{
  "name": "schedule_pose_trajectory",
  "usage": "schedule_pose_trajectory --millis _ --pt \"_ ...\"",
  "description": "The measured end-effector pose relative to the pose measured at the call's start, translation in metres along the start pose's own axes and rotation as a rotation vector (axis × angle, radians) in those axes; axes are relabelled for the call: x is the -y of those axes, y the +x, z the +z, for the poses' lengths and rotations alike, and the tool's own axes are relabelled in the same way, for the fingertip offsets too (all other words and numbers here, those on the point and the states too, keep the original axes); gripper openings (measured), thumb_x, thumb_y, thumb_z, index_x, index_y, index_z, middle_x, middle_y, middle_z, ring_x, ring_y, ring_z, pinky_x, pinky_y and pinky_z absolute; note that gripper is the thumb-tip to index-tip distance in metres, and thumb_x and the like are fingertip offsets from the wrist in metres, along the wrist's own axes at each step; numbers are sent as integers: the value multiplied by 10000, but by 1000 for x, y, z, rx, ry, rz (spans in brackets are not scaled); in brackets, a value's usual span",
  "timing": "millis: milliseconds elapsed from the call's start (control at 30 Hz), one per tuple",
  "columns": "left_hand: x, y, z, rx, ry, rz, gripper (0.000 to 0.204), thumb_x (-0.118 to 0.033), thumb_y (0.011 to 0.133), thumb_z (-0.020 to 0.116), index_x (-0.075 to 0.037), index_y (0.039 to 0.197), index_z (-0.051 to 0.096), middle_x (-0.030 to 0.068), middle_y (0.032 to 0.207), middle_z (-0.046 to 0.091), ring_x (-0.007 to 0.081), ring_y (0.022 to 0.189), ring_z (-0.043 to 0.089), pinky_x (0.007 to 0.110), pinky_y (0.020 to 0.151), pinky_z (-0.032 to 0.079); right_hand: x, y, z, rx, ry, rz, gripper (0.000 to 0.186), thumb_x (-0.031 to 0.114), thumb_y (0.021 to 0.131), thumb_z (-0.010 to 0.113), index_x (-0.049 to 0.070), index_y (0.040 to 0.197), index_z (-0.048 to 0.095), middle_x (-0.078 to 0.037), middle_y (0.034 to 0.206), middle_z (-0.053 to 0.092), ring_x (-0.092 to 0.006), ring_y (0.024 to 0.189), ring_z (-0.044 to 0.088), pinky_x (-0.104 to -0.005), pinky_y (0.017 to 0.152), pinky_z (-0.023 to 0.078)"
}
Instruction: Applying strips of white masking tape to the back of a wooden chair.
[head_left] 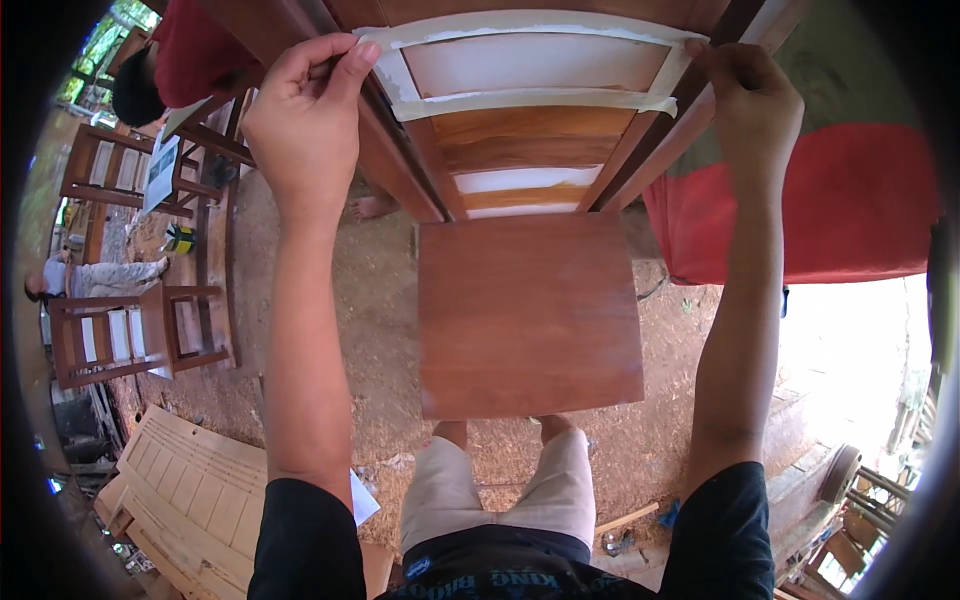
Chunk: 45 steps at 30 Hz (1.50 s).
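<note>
A brown wooden chair stands in front of me, its square seat point(530, 315) below and its slatted back rising away. Across the top of a white panel point(530, 62) in the back runs a strip of pale masking tape point(530, 27). My left hand point(308, 125) pinches the strip's left end between thumb and fingers. At the right end, my right hand point(752, 105) is closed with its fingertips on the tape, partly hidden by the hand itself. A second tape strip point(540, 102) borders the panel's lower edge, and shorter pieces line its sides.
Other wooden chairs point(130, 335) with white panels stand at the left, near a yellow-and-black can point(180, 238). A person in a red shirt point(200, 55) bends at the upper left. Red cloth point(840, 205) hangs on the right. Slatted wooden panels point(195, 480) lie at the lower left.
</note>
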<state>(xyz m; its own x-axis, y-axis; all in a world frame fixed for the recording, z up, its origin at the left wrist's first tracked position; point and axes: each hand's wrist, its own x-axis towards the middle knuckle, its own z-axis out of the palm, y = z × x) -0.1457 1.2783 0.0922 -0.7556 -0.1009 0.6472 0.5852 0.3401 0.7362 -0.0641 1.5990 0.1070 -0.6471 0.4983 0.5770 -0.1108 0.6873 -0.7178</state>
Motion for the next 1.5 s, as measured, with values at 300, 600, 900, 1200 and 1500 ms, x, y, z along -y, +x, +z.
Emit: schedule_pose_trajectory --millis 300,600,900,1200,1500 --pt "4 3 2 0 -66 32 214 -145 869 802 40 950 733 30 797 717 51 723 627 204 678 501 -9 2 11 -73 -24 -36 316 318 821 827 17 824 733 -4 625 624 -68 580 516 -255 557 423" --pt "2 3 3 1 41 99 232 -156 872 795 48 961 730 50 819 732 61 732 647 210 693 512 -18 4 13 -136 9 -137 374 362 823 826 3 829 718 -3 617 611 -72 568 506 -257 546 420" --pt "9 4 3 17 -15 79 247 -173 893 787 31 1015 721 7 825 687 49 711 600 181 653 475 -19 6 10 -76 13 -78 387 381 835 821 11 846 708 28 661 586 -54 609 465 -227 574 378" --pt "8 5 5 11 29 69 219 -145 889 782 32 1006 728 12 804 695 46 701 608 188 640 486 -8 1 12 -102 124 -96 221 102 840 800 -7 750 629 -5 635 598 -62 584 492 -265 518 399" --pt "10 8 2 21 25 62 248 -168 904 774 43 1024 722 22 822 696 51 710 612 186 682 494 -7 -4 9 -85 112 -101 211 77 807 820 -4 765 629 -5 660 609 -77 618 505 -272 549 418"
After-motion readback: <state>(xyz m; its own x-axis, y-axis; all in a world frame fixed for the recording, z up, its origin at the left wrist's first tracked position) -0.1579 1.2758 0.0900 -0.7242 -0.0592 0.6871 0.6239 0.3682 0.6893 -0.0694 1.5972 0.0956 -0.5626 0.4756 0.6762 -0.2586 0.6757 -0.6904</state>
